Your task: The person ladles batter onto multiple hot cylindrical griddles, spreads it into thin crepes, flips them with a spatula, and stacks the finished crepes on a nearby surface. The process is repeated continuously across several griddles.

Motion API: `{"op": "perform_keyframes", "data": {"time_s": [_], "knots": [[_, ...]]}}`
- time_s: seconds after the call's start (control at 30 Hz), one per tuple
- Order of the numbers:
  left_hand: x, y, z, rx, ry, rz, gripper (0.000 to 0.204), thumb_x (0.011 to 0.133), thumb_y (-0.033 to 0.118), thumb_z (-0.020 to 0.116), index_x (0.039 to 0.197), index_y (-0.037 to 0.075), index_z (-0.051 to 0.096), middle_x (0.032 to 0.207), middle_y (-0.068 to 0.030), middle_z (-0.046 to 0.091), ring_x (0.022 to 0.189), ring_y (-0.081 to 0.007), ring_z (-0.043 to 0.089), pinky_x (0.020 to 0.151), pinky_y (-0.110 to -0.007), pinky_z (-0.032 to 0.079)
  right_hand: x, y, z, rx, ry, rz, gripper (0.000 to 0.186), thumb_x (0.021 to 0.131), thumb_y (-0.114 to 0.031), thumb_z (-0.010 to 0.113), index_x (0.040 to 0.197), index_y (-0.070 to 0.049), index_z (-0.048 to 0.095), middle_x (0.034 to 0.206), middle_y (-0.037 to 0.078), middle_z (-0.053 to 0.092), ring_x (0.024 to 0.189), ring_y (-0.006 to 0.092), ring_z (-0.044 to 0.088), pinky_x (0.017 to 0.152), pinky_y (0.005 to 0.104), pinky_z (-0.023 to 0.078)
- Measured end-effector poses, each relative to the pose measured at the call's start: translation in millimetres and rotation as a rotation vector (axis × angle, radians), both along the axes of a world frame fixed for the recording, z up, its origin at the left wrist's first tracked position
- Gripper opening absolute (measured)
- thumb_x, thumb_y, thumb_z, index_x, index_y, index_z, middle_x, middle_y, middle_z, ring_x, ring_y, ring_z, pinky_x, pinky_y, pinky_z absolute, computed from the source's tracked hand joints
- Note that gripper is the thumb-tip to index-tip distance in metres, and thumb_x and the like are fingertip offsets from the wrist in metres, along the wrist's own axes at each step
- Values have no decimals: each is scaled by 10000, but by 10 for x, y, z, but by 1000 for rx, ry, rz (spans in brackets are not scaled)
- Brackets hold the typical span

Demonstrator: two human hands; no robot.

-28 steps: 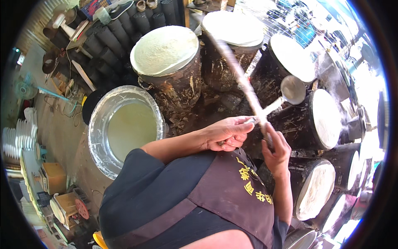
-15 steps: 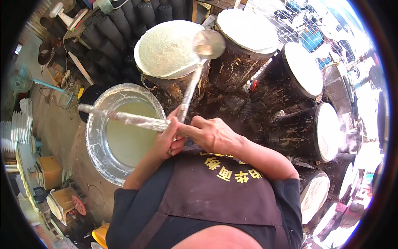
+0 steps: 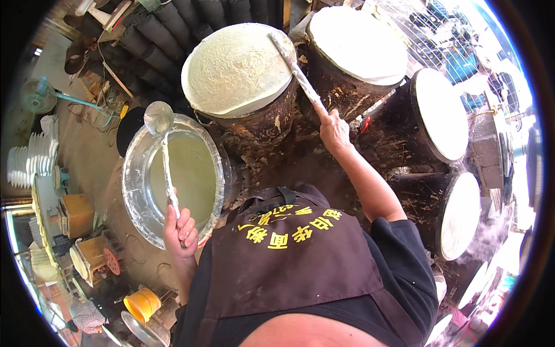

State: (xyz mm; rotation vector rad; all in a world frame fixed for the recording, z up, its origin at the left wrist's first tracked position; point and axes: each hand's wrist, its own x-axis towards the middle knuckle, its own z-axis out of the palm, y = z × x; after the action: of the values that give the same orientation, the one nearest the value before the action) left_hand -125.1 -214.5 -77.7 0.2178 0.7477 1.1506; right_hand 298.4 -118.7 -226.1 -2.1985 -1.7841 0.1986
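My left hand (image 3: 180, 225) is closed round the long pale handle of a metal ladle (image 3: 158, 118); the ladle's bowl is raised at the far rim of a large metal basin (image 3: 133, 191) holding pale greenish liquid. My right hand (image 3: 335, 130) grips a long whitish, mottled stick (image 3: 295, 67), which slants up to the right edge of the cream, crusted top of a dark drum (image 3: 234, 69). The stick's far end overlaps that top; whether it touches is hard to tell.
More white-topped drums (image 3: 358, 43) curve round the right side, with steam at lower right. Black cylinders (image 3: 162, 29) stand stacked behind. At left are a fan (image 3: 39, 95), stacked white items (image 3: 32, 150), wooden boxes (image 3: 78, 214) and a yellow bucket (image 3: 141, 303).
My hands, earlier together with ladle and stick crossed, are now apart: the left has swung the ladle left over the basin, the right has carried the stick up-right toward the drum.
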Motion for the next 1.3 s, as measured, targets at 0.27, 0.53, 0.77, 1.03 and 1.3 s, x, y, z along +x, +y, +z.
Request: {"op": "perform_keyframes", "data": {"time_s": [0.27, 0.53, 0.77, 1.03, 1.3], "knots": [[264, -47, 11, -21, -24, 73, 433, 1044, 255, 339, 1462, 162, 269, 668, 14, 334, 435, -42, 309, 313, -184, 338, 249, -115, -38, -19, 3, 121, 648, 817, 0, 503, 1423, -201, 395, 880, 211, 534, 704, 352, 647, 627, 447, 522], [258, 10, 59, 29, -40, 115, 424, 1045, 260, 335, 1453, 160, 278, 671, 8, 339, 431, -46, 318, 312, -188, 348, 362, -957, 81, -66, 147, 156, 629, 787, 18, 528, 1372, -205, 473, 861, 172, 528, 717, 361, 626, 638, 461, 516], [-52, -51, -12, 42, -119, 151, 433, 1046, 300, 321, 1443, 131, 285, 688, -20, 364, 431, -71, 344, 303, -206, 325, 389, -1123, 314, -162, 1106, -14, 531, 863, -66, 583, 1375, -167, 483, 849, 74, 637, 602, 161, 608, 528, 281, 505], [-37, -195, 157, 130, -140, 136, 441, 1048, 277, 315, 1457, 119, 264, 687, -19, 363, 436, -69, 344, 316, -196, 328, 513, -297, -89, -446, 1953, -132, 412, 973, -220, 511, 1358, -114, 411, 771, 51, 604, 533, 84, 550, 394, 194, 434], [-34, -288, 171, 129, -137, 186, 449, 1048, 245, 322, 1463, 91, 245, 689, -11, 353, 435, -54, 330, 314, -190, 323, 549, 224, -191, -316, 1869, -91, 493, 959, -190, 523, 1422, -137, 360, 783, 64, 583, 534, 89, 520, 397, 210, 413]]}}
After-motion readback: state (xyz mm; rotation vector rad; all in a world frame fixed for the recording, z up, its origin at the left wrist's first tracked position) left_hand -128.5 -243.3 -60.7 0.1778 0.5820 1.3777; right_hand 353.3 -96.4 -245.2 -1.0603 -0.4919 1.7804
